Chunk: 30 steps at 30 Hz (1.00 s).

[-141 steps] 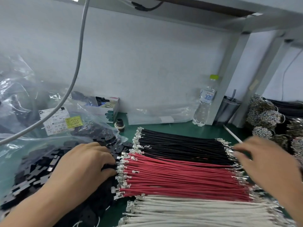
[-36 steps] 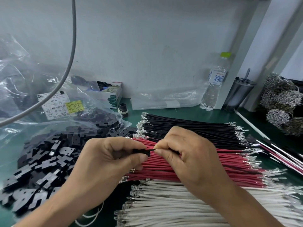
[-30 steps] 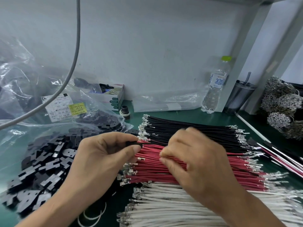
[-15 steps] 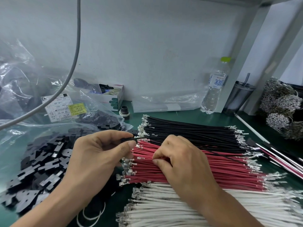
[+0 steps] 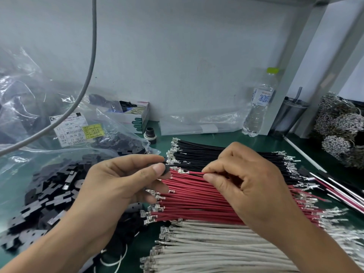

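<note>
Left hand (image 5: 122, 186) pinches a small black piece (image 5: 165, 168) between thumb and forefinger, other fingers curled under, held up above the left ends of the wire stacks. Right hand (image 5: 250, 184) pinches a single red wire (image 5: 194, 172) between thumb and forefinger, rest of fingers curled in. The wire runs roughly level toward the left hand, its metal tip (image 5: 181, 170) just beside the black piece and pointing at it; cannot tell if tip and piece touch. The wire's other end is hidden behind the right hand. Both hands are close together, not touching, above the desk (image 5: 216, 137). Under them three flat stacks lie side by side on the desk: black wires (image 5: 226, 155) farthest, red wires (image 5: 197, 200) in the middle, white wires (image 5: 206, 247) nearest, all with metal ends. Left of the stacks an open plastic bag (image 5: 29, 154) holds flat black parts (image 5: 49, 196), some lying out on the desk; a paper label (image 5: 68, 131) with a yellow sticker sits on the bag. Behind it a small cardboard box (image 5: 137, 119) stands against the wall, a black cap (image 5: 150, 133) just beside it. Water bottle (image 5: 260, 107) with green lid stands upright at back right, a grey cup (image 5: 289, 117) with a straw next to it. Tied wire bundles (image 5: 342, 123) piled at far right. Grey cable (image 5: 90, 56) hangs across the upper left.
</note>
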### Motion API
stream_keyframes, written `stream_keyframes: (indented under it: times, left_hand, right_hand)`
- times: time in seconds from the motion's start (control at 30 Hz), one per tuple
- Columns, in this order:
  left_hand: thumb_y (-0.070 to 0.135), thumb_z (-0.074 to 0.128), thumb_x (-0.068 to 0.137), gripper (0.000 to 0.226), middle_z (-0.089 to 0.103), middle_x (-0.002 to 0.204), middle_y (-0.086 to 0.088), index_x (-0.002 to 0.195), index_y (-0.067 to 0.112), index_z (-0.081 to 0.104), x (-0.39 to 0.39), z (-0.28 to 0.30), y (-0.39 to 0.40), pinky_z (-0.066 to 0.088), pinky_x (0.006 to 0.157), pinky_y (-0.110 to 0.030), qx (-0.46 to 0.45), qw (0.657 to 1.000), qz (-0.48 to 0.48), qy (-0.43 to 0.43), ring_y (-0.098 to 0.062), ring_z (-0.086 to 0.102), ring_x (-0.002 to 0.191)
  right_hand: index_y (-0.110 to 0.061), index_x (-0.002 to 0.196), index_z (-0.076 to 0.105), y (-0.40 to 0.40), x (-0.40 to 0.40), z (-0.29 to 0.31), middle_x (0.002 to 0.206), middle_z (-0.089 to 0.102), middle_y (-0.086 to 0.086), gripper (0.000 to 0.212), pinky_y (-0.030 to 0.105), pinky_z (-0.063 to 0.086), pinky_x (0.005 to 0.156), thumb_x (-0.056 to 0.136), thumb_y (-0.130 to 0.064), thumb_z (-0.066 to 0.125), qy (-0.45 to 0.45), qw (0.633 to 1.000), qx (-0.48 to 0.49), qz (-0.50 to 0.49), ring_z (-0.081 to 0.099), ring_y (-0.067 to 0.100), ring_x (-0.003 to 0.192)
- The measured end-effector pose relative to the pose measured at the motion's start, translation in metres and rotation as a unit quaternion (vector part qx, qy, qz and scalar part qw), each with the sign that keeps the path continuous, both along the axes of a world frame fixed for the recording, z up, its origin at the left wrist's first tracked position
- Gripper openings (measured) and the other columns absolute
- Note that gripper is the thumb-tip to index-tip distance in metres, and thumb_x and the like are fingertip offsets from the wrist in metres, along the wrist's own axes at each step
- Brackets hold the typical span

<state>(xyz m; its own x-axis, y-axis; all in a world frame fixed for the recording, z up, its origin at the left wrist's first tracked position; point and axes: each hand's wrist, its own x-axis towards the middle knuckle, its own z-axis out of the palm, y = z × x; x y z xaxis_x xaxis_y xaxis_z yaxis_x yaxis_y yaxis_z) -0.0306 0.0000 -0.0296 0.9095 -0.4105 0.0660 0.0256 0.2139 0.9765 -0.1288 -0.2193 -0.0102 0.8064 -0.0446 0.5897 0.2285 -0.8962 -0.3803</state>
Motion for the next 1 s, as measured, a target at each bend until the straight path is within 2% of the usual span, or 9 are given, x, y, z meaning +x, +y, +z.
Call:
stream_keyframes:
  times: [0.13,0.27,0.5,0.63,0.77,0.9,1.0]
  left_hand:
    - [0.034,0.089,0.056,0.048,0.08,0.092,-0.021,0.095,0.007,0.083,-0.001,0.0,0.0,0.058,0.051,-0.025,-0.009,0.999,-0.023,0.02,-0.024,0.075,0.064]
    - [0.031,0.088,0.059,0.048,0.079,0.094,-0.026,0.098,0.003,0.081,0.0,-0.002,0.0,0.058,0.052,-0.025,-0.022,0.997,-0.056,0.051,-0.023,0.074,0.063]
    - [0.03,0.087,0.064,0.046,0.078,0.09,-0.024,0.099,0.0,0.08,0.001,-0.001,0.0,0.058,0.053,-0.024,-0.044,0.992,-0.09,0.08,-0.023,0.072,0.061]
    - [0.035,0.096,0.056,0.057,0.077,0.084,-0.023,0.097,0.0,0.081,0.001,0.001,0.0,0.059,0.053,-0.024,-0.043,0.991,-0.098,0.084,-0.023,0.072,0.059]
    - [0.042,0.102,0.043,0.071,0.077,0.082,-0.022,0.097,0.0,0.081,0.001,0.002,0.001,0.059,0.053,-0.025,-0.036,0.989,-0.104,0.096,-0.023,0.073,0.058]
    - [0.039,0.103,0.043,0.071,0.077,0.081,-0.021,0.097,0.0,0.081,0.002,0.003,0.001,0.06,0.053,-0.025,-0.049,0.985,-0.115,0.116,-0.021,0.073,0.057]
    - [0.038,0.103,0.044,0.069,0.077,0.081,-0.02,0.097,0.0,0.08,0.002,0.003,0.001,0.059,0.051,-0.025,-0.053,0.984,-0.118,0.124,-0.021,0.072,0.057]
  right_hand:
    - [-0.033,0.089,0.073,0.007,-0.001,0.0,0.088,0.058,-0.019,0.007,0.016,0.046,0.067,0.089,-0.032,0.066,-0.019,1.0,0.0,0.023,0.062,0.007,0.084]
    - [-0.027,0.097,0.077,0.012,-0.001,0.0,0.087,0.059,-0.016,0.013,0.016,0.045,0.064,0.091,-0.026,0.065,-0.053,0.998,0.0,0.042,0.061,0.009,0.078]
    - [-0.025,0.095,0.078,0.012,-0.001,-0.002,0.084,0.058,-0.014,0.012,0.014,0.04,0.063,0.092,-0.025,0.067,-0.065,0.997,0.023,0.038,0.059,0.01,0.072]
    - [-0.021,0.096,0.08,0.011,-0.002,-0.001,0.083,0.057,-0.012,0.014,0.015,0.04,0.062,0.092,-0.025,0.066,-0.08,0.996,-0.015,0.046,0.054,0.005,0.069]
    - [-0.018,0.097,0.08,0.011,-0.002,0.0,0.081,0.057,-0.007,0.014,0.019,0.042,0.06,0.091,-0.02,0.068,-0.101,0.993,-0.04,0.051,0.054,0.008,0.069]
    - [-0.018,0.096,0.08,0.014,-0.002,-0.002,0.082,0.057,-0.009,0.013,0.01,0.038,0.065,0.091,-0.021,0.068,-0.112,0.993,-0.01,0.038,0.052,0.004,0.068]
    - [-0.018,0.097,0.08,0.016,-0.001,-0.004,0.082,0.058,-0.01,0.014,0.01,0.039,0.065,0.091,-0.022,0.068,-0.103,0.994,0.003,0.047,0.054,0.004,0.069]
